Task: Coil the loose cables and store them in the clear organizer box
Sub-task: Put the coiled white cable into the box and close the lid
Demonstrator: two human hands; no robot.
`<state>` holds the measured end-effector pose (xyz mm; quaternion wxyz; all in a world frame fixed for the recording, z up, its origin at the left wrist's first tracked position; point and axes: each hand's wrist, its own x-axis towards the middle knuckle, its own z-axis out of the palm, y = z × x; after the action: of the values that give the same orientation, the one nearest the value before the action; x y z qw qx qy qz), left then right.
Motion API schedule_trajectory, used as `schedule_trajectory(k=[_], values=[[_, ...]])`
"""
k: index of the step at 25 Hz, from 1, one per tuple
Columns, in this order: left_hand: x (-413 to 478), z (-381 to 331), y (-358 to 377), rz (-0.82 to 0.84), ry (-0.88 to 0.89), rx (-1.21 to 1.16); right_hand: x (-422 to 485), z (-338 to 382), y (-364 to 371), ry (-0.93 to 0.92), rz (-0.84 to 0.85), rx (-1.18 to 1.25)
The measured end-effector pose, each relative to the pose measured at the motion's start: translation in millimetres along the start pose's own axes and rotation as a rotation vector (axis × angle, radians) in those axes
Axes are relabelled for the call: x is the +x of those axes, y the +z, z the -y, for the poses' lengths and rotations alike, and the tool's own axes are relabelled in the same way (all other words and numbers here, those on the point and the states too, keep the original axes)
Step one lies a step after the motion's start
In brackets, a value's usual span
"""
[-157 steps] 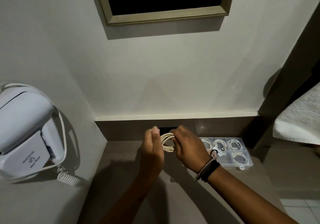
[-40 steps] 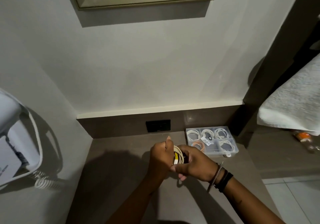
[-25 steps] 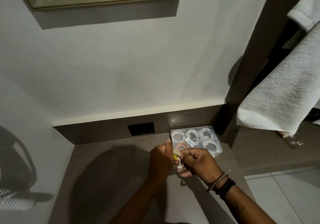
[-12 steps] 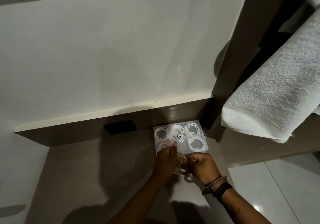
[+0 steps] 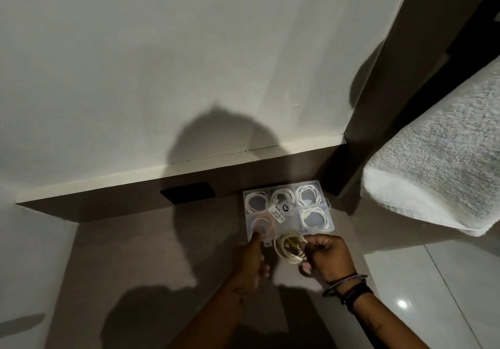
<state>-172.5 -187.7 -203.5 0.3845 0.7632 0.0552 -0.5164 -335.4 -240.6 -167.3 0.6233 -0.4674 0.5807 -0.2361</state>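
A cream coiled cable hangs in my right hand, pinched at its right side, just in front of the clear organizer box. The box lies on the brown counter against the back ledge. Its compartments hold white coils, and a pinkish coil fills the front left one. A white label lies across the middle. My left hand is off the coil, its index finger stretched to the box's front left corner, holding nothing.
A black socket plate sits in the ledge left of the box. A white towel hangs at the right, above the counter's edge. Glossy floor tiles lie beyond that edge. The wall rises behind.
My view has swung right and down toward the box. My left hand has let go of the coil and reached to the box's corner. My right hand now holds the coil alone.
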Motion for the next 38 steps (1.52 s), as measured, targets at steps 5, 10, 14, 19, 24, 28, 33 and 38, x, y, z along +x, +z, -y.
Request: schedule_trajectory(k=[5,10,14,19,24,28,33,38], values=[[-4,-17,12,0.221,-0.242,-0.321,-6,-1,-12,-0.007,-0.051,-0.021],[-12,-20,8,0.197,-0.205,-0.222,-10,1,-19,-0.009,-0.026,-0.032],[-25,-36,5,0.186,-0.074,-0.134,-10,4,-26,0.07,0.107,-0.071],[-36,-80,7,0.17,0.049,-0.264,14,8,-16,0.021,-0.025,-0.196],[-39,-98,7,0.149,0.088,-0.24,63,32,13,-0.295,-0.119,-0.751],[-37,-99,7,0.17,0.088,-0.27,67,30,33,-0.272,-0.022,-1.2],[-38,-98,12,0.178,0.116,-0.253,60,14,33,-0.3,-0.081,-1.257],[-46,-98,14,0.194,0.111,-0.232,64,16,28,-0.363,-0.078,-1.264]])
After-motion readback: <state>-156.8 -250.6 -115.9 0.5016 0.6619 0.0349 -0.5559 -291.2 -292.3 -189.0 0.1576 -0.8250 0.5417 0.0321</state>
